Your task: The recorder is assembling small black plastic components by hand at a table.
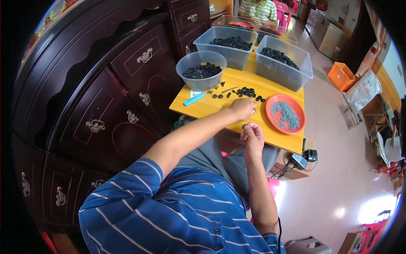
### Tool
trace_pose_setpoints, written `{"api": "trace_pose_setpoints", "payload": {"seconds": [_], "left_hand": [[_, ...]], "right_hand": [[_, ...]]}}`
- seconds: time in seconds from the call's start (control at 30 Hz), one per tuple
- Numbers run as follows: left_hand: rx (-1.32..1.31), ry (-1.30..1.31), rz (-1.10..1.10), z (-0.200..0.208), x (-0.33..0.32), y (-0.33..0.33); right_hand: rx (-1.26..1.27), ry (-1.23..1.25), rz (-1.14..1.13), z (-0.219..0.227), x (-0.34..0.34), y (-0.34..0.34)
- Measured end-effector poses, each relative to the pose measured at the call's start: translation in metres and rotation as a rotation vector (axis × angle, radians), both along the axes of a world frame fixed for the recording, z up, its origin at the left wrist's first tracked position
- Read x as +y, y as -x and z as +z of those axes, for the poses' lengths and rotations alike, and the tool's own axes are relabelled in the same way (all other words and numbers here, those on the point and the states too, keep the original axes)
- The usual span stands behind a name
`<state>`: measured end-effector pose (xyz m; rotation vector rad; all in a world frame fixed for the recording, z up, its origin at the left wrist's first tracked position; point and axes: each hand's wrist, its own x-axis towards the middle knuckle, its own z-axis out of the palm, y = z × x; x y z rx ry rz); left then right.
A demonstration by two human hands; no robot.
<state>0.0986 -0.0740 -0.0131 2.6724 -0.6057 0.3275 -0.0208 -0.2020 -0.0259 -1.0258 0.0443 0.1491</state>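
Observation:
My left hand (pixel 243 109) rests low over the yellow table, fingers curled in toward the palm, beside a loose cluster of small black parts (pixel 246 92). What it holds, if anything, is hidden. Close to the table's near edge, my right hand (pixel 253 137) is closed in a pinch on a small dark part (pixel 244 125), too small to name. Right of both hands sits a red-orange plate (pixel 269 113) heaped with small grey pieces (pixel 286 115). A thin dark stick-like tool (pixel 229 89) and a light-blue handled object (pixel 194 99) lie left of the cluster.
A round clear tub (pixel 182 69) and two clear rectangular bins (pixel 224 54) (pixel 292 78) of black parts line the table's (pixel 182 111) far side. A person (pixel 259 10) sits beyond. Dark wooden drawers (pixel 105 97) flank the left. A black adapter with cables (pixel 311 155) is below the right edge.

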Motion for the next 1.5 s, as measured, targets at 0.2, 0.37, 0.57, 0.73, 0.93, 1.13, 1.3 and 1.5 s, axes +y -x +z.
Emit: {"api": "trace_pose_setpoints", "payload": {"seconds": [0.2,0.37,0.57,0.73,0.93,1.13,1.3,1.5], "left_hand": [[0.046,0.335,0.027,-0.002,0.018,0.028],[0.474,0.927,0.056,0.009,0.030,0.077],[0.534,1.146,0.031,0.015,0.037,0.114],[0.513,1.156,-0.013,0.008,0.038,0.122],[0.482,1.134,-0.047,0.009,0.042,0.127],[0.389,1.092,0.019,0.010,0.046,0.130],[0.313,1.064,-0.013,0.006,0.052,0.130],[0.230,0.950,0.000,0.009,0.056,0.134]], "right_hand": [[-0.024,-0.012,-0.075,-0.002,0.003,0.000],[-0.008,-0.008,-0.066,-0.002,0.000,0.001],[-0.036,0.019,-0.006,0.002,0.003,0.004],[-0.052,0.053,0.025,0.004,0.005,0.007],[-0.084,0.050,0.035,0.000,0.004,0.006],[-0.102,0.083,0.045,0.001,0.005,0.007],[-0.110,0.099,0.058,0.002,0.007,0.009],[-0.119,0.147,0.084,0.004,0.009,0.011]]}}
